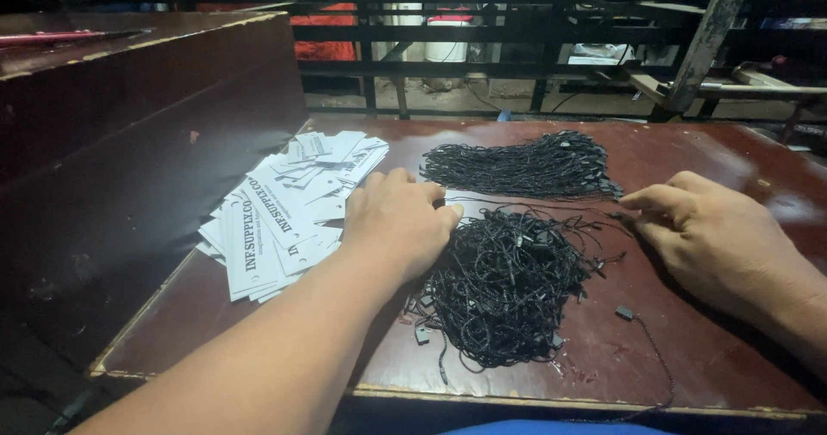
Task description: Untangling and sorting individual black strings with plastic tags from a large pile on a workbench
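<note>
A loose tangled heap of black tag strings with small plastic locks lies at the middle of the dark red-brown surface, spreading toward 6 o'clock.

The left hand rests palm down at the heap's 10 o'clock edge, fingers curled loosely, its fingertips on a single white tag that shows just beyond them; whether it grips the tag or only presses it cannot be told.

The right hand lies at the heap's 3 o'clock, fingers drawn together, thumb and forefinger pinched near the end of a thin string that runs out of the heap; the contact itself is too small to make out.

At the heap's 12 o'clock, a little apart from it, sits a neater bundle of black strings, laid roughly parallel.

At 9 to 10 o'clock, just beside the left hand, a fanned stack of white printed paper tags overlaps itself against a tall dark wooden panel.

One stray string with a lock lies at 4 o'clock, trailing toward the front edge.
</note>
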